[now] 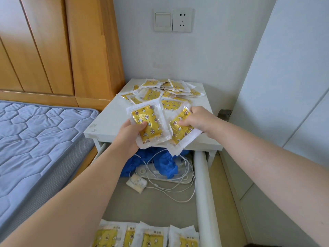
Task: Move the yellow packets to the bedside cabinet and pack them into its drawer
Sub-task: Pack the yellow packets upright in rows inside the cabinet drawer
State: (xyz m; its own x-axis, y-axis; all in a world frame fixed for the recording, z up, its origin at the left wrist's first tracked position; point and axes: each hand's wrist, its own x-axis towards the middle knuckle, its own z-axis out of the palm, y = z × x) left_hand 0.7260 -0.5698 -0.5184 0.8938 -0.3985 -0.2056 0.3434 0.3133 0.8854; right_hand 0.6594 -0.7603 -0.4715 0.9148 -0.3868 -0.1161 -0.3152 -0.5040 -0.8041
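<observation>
A heap of yellow packets (167, 90) with white edges lies on the white bedside cabinet (106, 120). My left hand (130, 138) grips a small stack of packets (149, 125) above the cabinet's front edge, thumb on top. My right hand (197, 120) pinches another packet (179, 132) just to the right, touching the left stack. Below them the drawer (203, 184) stands pulled open. Several packets (147, 236) stand in a row at its near end.
The drawer's back holds blue fabric (165, 163), a white power strip with tangled cables (170, 177) and a small white pouch (137, 183). A bed with a blue quilted mattress (35, 136) is to the left, a white wardrobe (288, 86) to the right.
</observation>
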